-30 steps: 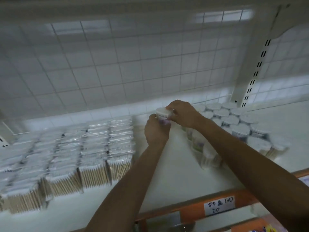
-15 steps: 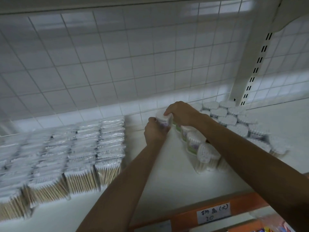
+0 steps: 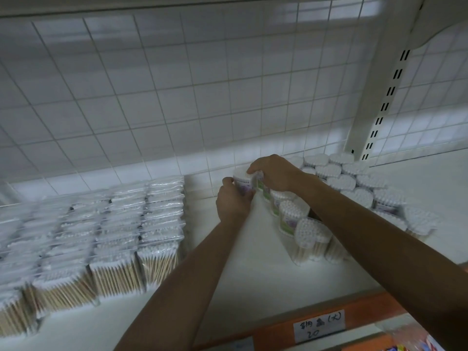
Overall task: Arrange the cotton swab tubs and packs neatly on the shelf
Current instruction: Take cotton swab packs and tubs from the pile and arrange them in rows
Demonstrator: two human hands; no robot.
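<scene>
So, one tub is now brought lower, down by the shelf's back edge, gripped round by the left hand and right hand, heading the tub row. Placement is judged nearly done.

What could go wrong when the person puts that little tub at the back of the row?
The left hand and right hand hold the tub far back by the back wall. At such a long reach, it might slip or land crooked. The right forearm hangs just above the row of tubs, so lowering it could tip some over like dominoes.
</scene>
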